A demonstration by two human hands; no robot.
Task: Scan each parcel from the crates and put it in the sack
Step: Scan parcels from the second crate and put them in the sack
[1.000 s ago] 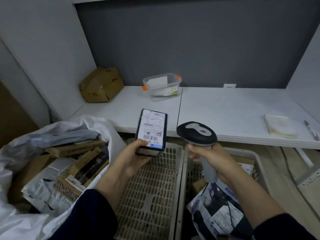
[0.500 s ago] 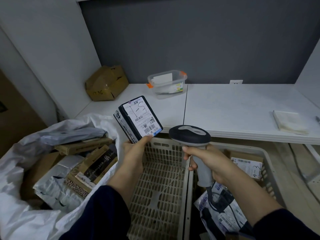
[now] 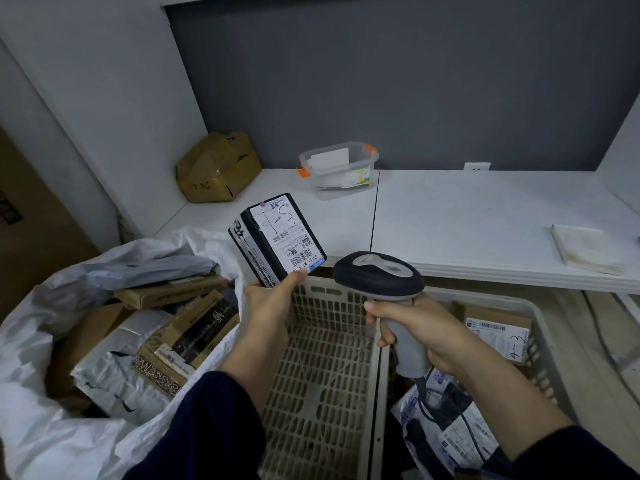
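L hand [image 3: 266, 301] pinches black parcel [image 3: 277, 237], label up, over left crate [image 3: 322, 375] beside sack [image 3: 41, 410]; R hand [image 3: 419, 327] grips scanner [image 3: 379, 275]. Sack holds many parcels; only 2 visible in right crate [image 3: 485, 297]. Prob. near done, this 1 unsacked.

left sleeve [image 3: 207, 427]: dark navy, plain | right sleeve [image 3: 568, 459]: dark navy, plain | left hand [image 3: 266, 303], right hand [image 3: 415, 327]: bare

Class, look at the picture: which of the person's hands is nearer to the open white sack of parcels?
Left. The left hand, holding the black box, is just beside the sack's rim; the right hand, gripping the scanner, is farther off, above the right crate.
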